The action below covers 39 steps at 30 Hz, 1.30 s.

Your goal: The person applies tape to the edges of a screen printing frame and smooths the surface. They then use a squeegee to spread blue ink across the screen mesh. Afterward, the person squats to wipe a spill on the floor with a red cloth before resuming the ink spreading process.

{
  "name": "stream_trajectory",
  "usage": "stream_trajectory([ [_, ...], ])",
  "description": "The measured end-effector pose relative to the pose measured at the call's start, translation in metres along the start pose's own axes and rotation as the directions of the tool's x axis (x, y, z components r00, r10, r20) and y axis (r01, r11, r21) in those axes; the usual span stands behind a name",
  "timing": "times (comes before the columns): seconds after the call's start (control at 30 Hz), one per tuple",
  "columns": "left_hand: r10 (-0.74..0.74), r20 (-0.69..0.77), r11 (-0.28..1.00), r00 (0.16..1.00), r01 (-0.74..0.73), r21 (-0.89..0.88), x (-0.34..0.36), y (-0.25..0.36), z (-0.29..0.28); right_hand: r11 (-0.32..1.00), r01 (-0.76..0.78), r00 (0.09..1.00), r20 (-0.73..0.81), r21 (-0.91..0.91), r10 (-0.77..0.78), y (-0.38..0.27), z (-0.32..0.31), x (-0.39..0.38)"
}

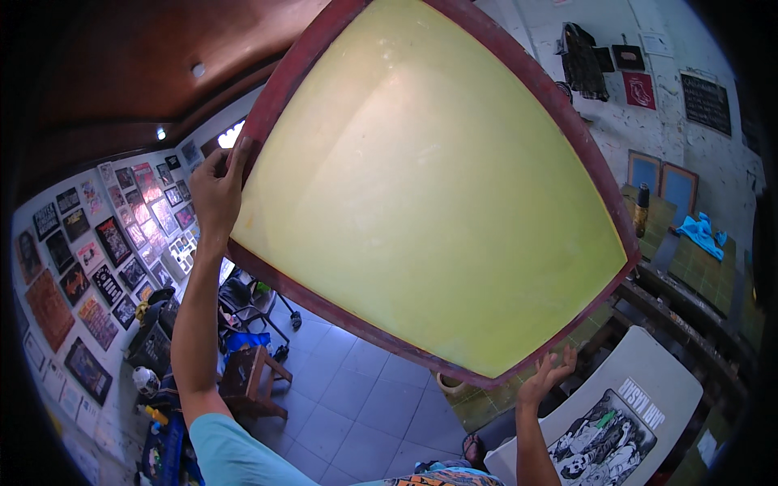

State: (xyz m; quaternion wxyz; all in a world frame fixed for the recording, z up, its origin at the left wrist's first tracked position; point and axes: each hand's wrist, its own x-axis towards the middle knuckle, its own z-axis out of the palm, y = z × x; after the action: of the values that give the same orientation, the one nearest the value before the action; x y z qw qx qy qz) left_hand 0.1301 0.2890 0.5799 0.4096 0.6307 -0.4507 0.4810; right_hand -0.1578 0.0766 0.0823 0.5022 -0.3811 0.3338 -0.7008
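Note:
A large screen frame point(590, 154) with a dark red border and pale yellow-green mesh point(421, 202) is raised upright before me, filling the middle of the view. My left hand point(223, 178) grips its left side, fingers closed on the red border. My right hand point(545, 377) is open below the lower right edge, palm upward and fingers spread; whether the fingertips touch the frame, I cannot tell. Beneath it, a pale board point(664, 381) bears a black-and-white printed picture with a green detail.
Green-topped benches point(729, 283) at right hold a dark bottle point(642, 215) and blue cloth point(701, 235). A wooden stool point(247, 381) and black chair point(243, 296) stand on the tiled floor point(348, 405). Framed pictures point(113, 239) cover the left wall; clutter point(154, 405) lies below them.

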Motion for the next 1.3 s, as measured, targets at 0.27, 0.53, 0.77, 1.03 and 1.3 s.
stream_trajectory([
  [0.27, 0.063, 0.022, 0.997, 0.998, -0.064, 0.032, 0.006, 0.019, -0.002, 0.999, -0.028, 0.998, -0.050, -0.023, 0.027, 0.003, -0.002, 0.003],
  [0.53, 0.219, 0.151, 0.956, 0.964, -0.242, 0.165, 0.066, 0.062, 0.007, 0.990, -0.088, 0.993, -0.063, 0.112, 0.096, -0.008, 0.009, 0.019],
  [0.77, 0.228, 0.078, 0.966, 0.970, -0.236, 0.107, 0.095, 0.100, 0.031, 0.980, -0.071, 0.991, -0.101, 0.186, 0.091, -0.026, 0.009, 0.035],
  [1.03, 0.274, 0.044, 0.959, 0.961, -0.277, 0.056, 0.109, 0.125, 0.038, 0.989, 0.014, 0.993, -0.121, 0.146, 0.004, -0.027, 0.001, 0.054],
  [1.3, 0.254, 0.053, 0.966, 0.966, -0.256, 0.041, 0.108, 0.134, 0.035, 0.984, 0.009, 0.996, -0.088, 0.177, 0.007, -0.037, 0.002, 0.051],
])
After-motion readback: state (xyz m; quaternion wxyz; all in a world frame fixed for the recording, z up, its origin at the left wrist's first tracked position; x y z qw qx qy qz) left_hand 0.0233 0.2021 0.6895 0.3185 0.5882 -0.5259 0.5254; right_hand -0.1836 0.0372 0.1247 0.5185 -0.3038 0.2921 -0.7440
